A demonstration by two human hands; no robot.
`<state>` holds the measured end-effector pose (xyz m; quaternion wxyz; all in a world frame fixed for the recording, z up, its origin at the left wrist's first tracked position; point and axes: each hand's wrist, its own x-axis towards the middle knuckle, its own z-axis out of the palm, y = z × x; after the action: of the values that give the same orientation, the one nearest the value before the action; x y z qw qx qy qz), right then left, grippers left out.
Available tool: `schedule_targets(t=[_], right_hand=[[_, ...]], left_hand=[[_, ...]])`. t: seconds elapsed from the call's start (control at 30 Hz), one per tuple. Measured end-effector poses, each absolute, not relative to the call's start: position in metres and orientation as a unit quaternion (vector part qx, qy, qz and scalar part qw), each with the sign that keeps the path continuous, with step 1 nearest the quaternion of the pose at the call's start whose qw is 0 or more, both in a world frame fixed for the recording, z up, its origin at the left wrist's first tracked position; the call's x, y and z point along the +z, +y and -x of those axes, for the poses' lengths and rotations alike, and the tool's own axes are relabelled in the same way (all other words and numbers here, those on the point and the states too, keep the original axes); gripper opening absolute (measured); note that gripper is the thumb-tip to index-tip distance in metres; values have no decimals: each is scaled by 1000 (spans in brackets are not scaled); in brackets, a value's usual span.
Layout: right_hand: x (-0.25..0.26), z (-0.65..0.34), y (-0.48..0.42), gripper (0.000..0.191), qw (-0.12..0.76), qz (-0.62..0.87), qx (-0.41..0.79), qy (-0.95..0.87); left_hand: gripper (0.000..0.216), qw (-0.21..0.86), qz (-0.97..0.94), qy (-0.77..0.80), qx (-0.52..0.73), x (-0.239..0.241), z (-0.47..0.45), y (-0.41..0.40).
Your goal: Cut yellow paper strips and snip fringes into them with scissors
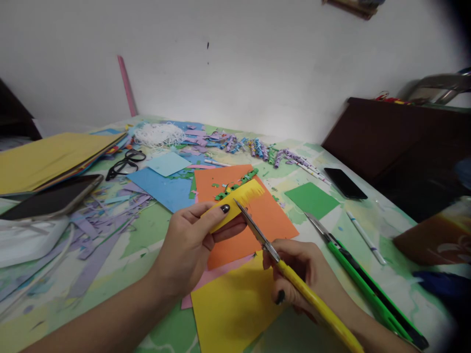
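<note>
My left hand (195,235) pinches a yellow paper strip (230,202) between thumb and fingers. Fine cuts fringe the strip's far right end. Wrapped round yellow-handled scissors (274,252), my right hand (309,274) holds their blades against the strip's edge, near my left thumb. Below the strip lies an orange paper sheet (253,206), and a green fringed paper piece (243,181) rests just behind it. A yellow paper sheet (228,304) over pink paper lies nearer to me, partly under my right hand.
At right are a green box cutter (368,284) with its blade out, a marker (366,238), a green paper square (312,200) and a black phone (345,183). Black glasses (127,163), another phone (51,198), a paper stack (55,159) and purple scraps (95,245) lie left.
</note>
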<state>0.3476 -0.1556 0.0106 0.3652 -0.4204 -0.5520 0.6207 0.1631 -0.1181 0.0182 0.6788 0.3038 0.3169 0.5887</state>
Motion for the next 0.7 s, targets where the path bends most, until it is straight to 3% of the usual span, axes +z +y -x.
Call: schedule_targets(t=[0.23, 0.7], right_hand=[[12, -348, -155, 53, 359, 415, 622, -558], [14, -347, -156, 50, 354, 424, 618, -560]], left_hand=[[10, 655, -319, 341, 594, 18, -165, -119], [11, 634, -331, 361, 598, 15, -166, -120]])
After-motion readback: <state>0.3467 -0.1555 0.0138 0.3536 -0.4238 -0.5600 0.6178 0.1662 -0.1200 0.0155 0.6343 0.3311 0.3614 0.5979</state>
